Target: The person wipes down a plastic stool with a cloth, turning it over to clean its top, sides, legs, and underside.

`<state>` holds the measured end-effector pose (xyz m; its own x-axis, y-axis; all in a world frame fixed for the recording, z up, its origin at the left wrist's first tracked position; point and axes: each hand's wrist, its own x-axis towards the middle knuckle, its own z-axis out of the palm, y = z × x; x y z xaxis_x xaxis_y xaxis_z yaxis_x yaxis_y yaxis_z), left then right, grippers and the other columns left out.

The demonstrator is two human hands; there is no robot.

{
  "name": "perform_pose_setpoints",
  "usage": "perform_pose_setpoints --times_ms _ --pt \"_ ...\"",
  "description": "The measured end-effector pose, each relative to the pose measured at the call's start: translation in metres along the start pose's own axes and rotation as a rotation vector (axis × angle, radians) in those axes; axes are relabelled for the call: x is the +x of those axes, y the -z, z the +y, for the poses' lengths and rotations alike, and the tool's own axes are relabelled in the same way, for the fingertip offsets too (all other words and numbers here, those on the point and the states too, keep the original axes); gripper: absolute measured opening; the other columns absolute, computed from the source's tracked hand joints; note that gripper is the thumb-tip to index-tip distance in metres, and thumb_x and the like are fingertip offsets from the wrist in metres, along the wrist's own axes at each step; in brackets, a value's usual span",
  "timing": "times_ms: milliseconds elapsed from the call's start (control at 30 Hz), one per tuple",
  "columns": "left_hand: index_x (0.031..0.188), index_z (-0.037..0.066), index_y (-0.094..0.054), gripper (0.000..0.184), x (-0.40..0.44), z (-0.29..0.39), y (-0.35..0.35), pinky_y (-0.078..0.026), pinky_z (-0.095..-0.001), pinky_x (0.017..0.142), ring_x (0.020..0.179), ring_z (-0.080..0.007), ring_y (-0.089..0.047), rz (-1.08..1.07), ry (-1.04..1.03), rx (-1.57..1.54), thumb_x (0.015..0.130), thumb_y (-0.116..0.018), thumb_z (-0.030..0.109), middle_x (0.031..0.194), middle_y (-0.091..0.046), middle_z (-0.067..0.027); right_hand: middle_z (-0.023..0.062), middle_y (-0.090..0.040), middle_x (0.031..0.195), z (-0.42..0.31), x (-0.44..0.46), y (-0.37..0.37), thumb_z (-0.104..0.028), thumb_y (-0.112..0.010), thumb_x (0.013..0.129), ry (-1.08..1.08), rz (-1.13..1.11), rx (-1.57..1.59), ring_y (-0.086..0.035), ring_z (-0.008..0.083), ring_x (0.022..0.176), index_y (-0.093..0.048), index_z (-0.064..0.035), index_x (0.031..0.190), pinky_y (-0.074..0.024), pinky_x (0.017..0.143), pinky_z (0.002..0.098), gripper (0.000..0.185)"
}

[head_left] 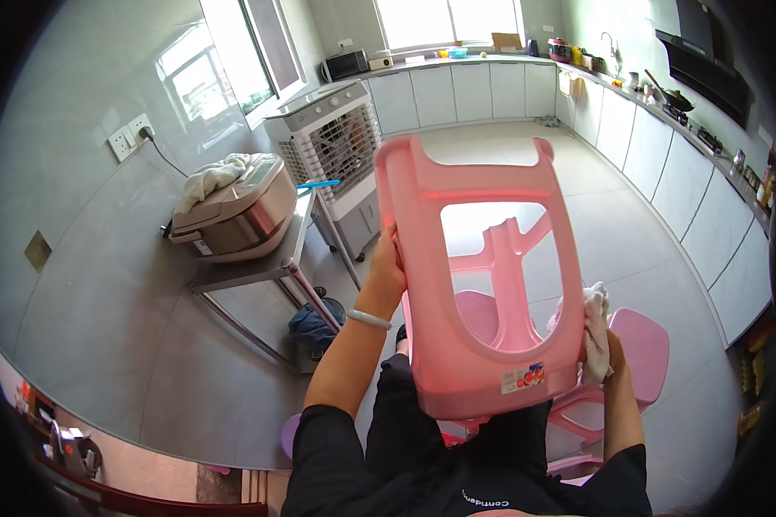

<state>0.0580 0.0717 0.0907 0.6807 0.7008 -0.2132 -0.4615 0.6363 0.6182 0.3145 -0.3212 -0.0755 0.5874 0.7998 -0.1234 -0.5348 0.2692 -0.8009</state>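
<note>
Pale tiled floor (638, 207) throughout the kitchen, with white cabinet doors (431, 95) ranged along the far and right sides beneath a long tabletop (510, 59). Noted on it: black microwave (347, 65) at the far left, and dark wok (678, 102) on the right run, below a black range hood (707, 65). Sighted at left: air cooler (319, 146) on the floor; nearer, brown rice cooker (241, 211) on a metal-framed stand (241, 272), with crumpled pale cloth (211, 183) on top. Blue item (312, 326) beneath the stand, too obscured to identify.

Pink plastic stool (428, 276) held up before the torso, partly over the lap, tilted, with leg ends pointing away and seat end nearest the body. Printed sticker (523, 377) on the side panel, close to the seat end.

Left grip (391, 269): wrapped around the stool's left edge, with fingers partly hidden. Pale bangle (369, 320) on the wrist. Right grip (614, 355): pinching a white rag (595, 332) against the stool's right edge, near the seat end; exact finger placement impossible to tell behind the fabric. Second pink stool (647, 349) beyond the right forearm.
</note>
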Motion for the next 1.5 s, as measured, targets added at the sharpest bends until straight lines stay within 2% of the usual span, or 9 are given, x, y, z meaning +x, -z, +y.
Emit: perform_pose_setpoints --times_ms 233,467,667,767,867,967,1033,1300,1500 --pt "0.115 0.009 -0.062 0.041 -0.066 0.023 -0.037 -0.056 -0.0332 0.074 0.087 -0.0169 -0.066 -0.197 -0.181 0.045 0.103 -0.04 0.042 0.102 -0.068 -0.0036 0.0128 -0.058 0.127 -0.023 0.0 -0.004 -0.012 -0.049 0.096 -0.025 -0.236 -0.07 -0.063 0.0236 0.105 -0.04 -0.0073 0.144 -0.0561 0.091 0.0316 0.05" --pt "0.125 0.009 -0.054 0.044 -0.073 0.033 -0.022 -0.056 -0.0283 0.075 0.092 -0.0151 -0.064 -0.463 -0.376 0.119 0.105 -0.035 0.043 0.11 -0.064 -0.0023 0.0105 -0.061 0.122 -0.065 0.033 -0.049 -0.012 -0.065 0.078 0.042 -0.312 -0.177 -0.063 0.0219 0.105 -0.048 -0.0063 0.136 -0.0541 0.09 0.0338 0.06" --pt "0.112 0.004 -0.06 0.056 -0.036 0.012 0.046 -0.052 -0.0253 0.062 0.074 -0.0096 -0.062 -0.365 -0.659 0.399 0.103 -0.035 0.053 0.09 -0.065 -0.0023 0.0086 -0.063 0.117 -0.074 0.051 -0.056 -0.012 -0.078 0.063 0.042 -0.244 -0.349 -0.062 0.0204 0.105 -0.054 -0.0053 0.129 -0.0524 0.089 0.0358 0.07" --pt "0.087 0.007 -0.058 0.044 -0.034 -0.002 0.065 -0.048 -0.0282 0.055 0.064 -0.0129 -0.057 -0.203 -0.74 0.402 0.101 -0.044 0.046 0.074 -0.059 -0.0043 0.0076 -0.065 0.115 -0.051 0.048 -0.043 -0.011 -0.085 0.056 -0.004 -0.17 -0.573 -0.062 0.0197 0.105 -0.058 -0.0049 0.126 -0.0516 0.089 0.0368 0.075" --pt "0.083 0.006 -0.055 0.046 -0.027 -0.018 0.102 -0.043 -0.0281 0.054 0.061 -0.0132 -0.053 -0.192 -0.561 0.2 0.098 -0.046 0.048 0.071 -0.056 -0.0054 0.0071 -0.066 0.116 -0.025 0.033 -0.039 -0.018 -0.088 0.057 -0.06 -0.03 -1.273 -0.062 0.0214 0.107 -0.063 -0.0072 0.122 -0.0502 0.093 0.0369 0.07" --pt "0.091 0.003 -0.056 0.049 0.024 -0.028 0.211 -0.044 -0.0316 0.062 0.066 -0.0181 -0.055 -0.747 -0.339 0.136 0.093 -0.052 0.052 0.079 -0.058 -0.0098 0.0075 -0.066 0.119 -0.009 0.018 -0.037 -0.02 -0.087 0.06 0.065 -0.171 -1.179 -0.061 0.0218 0.11 -0.065 -0.008 0.119 -0.0489 0.096 0.0358 0.065" --pt "0.113 0.002 -0.057 0.053 -0.007 -0.016 0.203 -0.05 -0.036 0.081 0.083 -0.0214 -0.062 -0.81 -0.275 0.242 0.093 -0.053 0.051 0.101 -0.062 -0.0127 0.0079 -0.065 0.121 -0.017 0.004 -0.048 -0.02 -0.086 0.06 -0.05 -0.153 -1.311 -0.06 0.0217 0.111 -0.065 -0.0077 0.119 -0.0481 0.098 0.0357 0.064" --pt "0.136 0.004 -0.043 0.07 -0.065 0.035 0.11 -0.049 -0.0547 0.094 0.1 -0.0349 -0.063 0.019 0.093 0.272 0.09 -0.057 0.054 0.113 -0.059 -0.0192 0.0049 -0.063 0.105 -0.005 0.001 -0.019 -0.014 -0.081 0.071 -0.258 -0.087 -1.089 -0.061 0.0177 0.097 -0.06 -0.01 0.117 -0.0516 0.083 0.0295 0.051" --pt "0.127 0.001 -0.053 0.052 -0.049 0.081 0.046 -0.056 -0.0444 0.082 0.096 -0.0279 -0.063 -0.017 0.062 0.497 0.089 -0.06 0.035 0.109 -0.062 -0.0158 0.0045 -0.063 0.101 -0.004 -0.005 -0.015 -0.014 -0.078 0.074 -0.275 -0.049 -1.003 -0.061 0.0165 0.094 -0.061 -0.0088 0.114 -0.0514 0.08 0.0289 0.044"
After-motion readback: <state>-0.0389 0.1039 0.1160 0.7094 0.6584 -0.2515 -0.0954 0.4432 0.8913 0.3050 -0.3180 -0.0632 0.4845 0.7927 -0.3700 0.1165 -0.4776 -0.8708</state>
